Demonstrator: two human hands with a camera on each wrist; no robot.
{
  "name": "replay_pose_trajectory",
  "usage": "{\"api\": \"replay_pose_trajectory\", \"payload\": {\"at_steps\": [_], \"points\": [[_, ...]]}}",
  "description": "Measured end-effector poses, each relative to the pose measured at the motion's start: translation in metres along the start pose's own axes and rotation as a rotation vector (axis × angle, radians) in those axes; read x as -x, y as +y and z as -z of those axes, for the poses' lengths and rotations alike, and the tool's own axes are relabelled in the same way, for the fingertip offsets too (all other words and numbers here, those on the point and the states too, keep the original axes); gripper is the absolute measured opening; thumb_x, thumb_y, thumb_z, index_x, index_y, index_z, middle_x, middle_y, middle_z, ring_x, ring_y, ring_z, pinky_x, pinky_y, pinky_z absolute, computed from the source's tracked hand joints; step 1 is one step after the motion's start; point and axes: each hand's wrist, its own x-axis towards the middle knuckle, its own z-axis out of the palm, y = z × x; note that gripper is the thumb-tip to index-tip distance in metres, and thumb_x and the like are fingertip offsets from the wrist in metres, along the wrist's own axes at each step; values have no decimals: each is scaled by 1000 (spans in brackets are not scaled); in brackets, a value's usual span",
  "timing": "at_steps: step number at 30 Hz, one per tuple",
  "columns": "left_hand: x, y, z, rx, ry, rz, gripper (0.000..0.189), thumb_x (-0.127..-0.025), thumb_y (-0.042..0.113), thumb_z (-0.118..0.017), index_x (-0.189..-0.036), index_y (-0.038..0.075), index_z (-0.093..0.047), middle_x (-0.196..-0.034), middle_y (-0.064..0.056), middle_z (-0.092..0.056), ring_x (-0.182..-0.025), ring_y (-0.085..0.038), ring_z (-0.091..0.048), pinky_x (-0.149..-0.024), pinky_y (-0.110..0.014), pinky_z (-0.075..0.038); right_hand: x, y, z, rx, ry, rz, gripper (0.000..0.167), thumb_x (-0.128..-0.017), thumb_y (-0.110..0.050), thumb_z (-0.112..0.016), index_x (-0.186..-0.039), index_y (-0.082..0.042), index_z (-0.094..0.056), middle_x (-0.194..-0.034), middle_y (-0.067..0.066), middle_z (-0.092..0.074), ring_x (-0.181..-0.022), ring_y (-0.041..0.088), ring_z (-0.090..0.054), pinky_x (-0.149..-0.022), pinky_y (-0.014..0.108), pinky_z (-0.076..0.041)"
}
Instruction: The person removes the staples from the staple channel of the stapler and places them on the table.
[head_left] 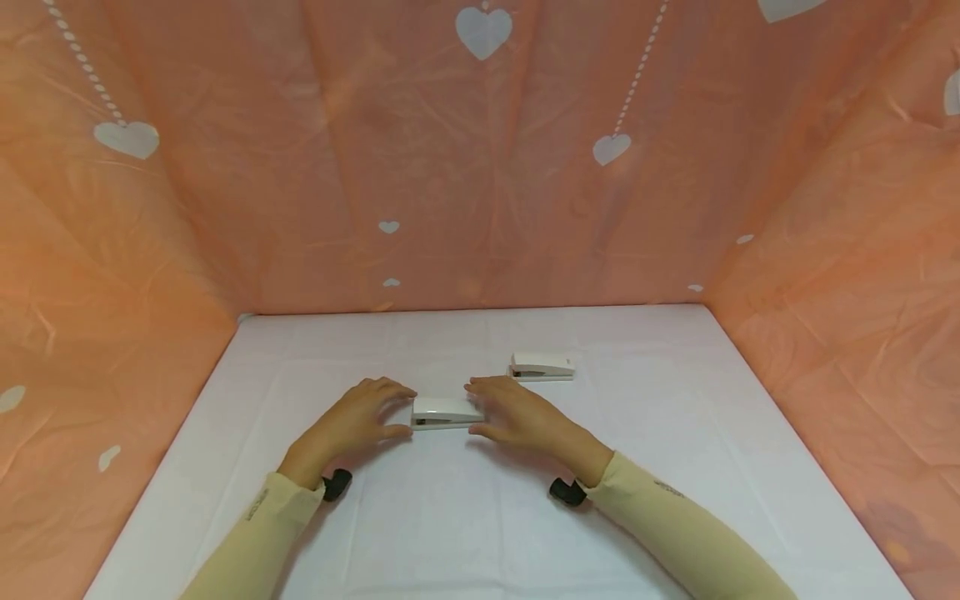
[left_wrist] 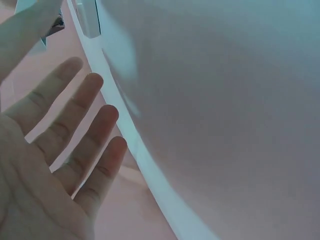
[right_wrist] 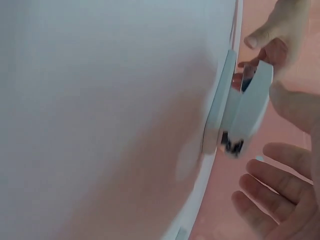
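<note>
A white stapler (head_left: 446,410) lies lengthwise between the two hands on the white table. At its left end is my left hand (head_left: 351,423), thumb and fingers parted and fingertips right at the end. My right hand (head_left: 519,415) is at the other end, its fingers overlapping that end in the head view. In the right wrist view the stapler (right_wrist: 254,107) shows its top arm, base and some metal, with the right thumb (right_wrist: 295,107) close beside it. Fingers of the left hand (left_wrist: 60,140) are spread in the left wrist view, nothing against the palm.
A second white stapler (head_left: 543,367) lies farther back, behind the right hand. White cloth covers the table (head_left: 450,525). Orange curtains with white hearts (head_left: 435,167) enclose the back and both sides. Each wrist carries a black strap-on device (head_left: 567,492).
</note>
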Motion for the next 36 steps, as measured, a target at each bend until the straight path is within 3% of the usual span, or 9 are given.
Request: {"api": "replay_pose_trajectory", "payload": {"at_steps": [7,15,25,36], "points": [[-5,3,-5,21,7,53,48,-86,33,-92,-124,8,-74,-122,-6,-73,-116,-34,-64,-103,-56,-51,-18,-9,-10,-13,-6,-7,54,-97,-24,-83,-143,-1,-64,-141,13,-67,-133,31,-61,-114,44,-48],[-6,3,-8,14,26,51,44,-87,32,-92,-120,9,-75,-121,-5,-73,-113,-33,-64,-99,-56,-53,-33,-13,-16,4,8,29,46,-99,-21,-80,-139,-1,-67,-134,9,-71,-116,24,-60,-102,37,-52],[-8,3,-11,35,34,95,35,-86,31,-92,-111,14,-76,-121,-4,-71,-115,-33,-62,-100,-56,-52,-48,-20,-22,4,-62,-21,43,-101,-22,-79,-138,-4,-67,-127,8,-72,-118,21,-67,-105,38,-53],[-7,6,-11,98,34,168,29,-85,30,-93,-103,17,-75,-123,-4,-71,-115,-33,-61,-98,-56,-52,-58,-24,-29,101,-53,-20,39,-95,-29,-85,-128,-11,-75,-110,-1,-71,-96,11,-64,-83,29,-55]]}}
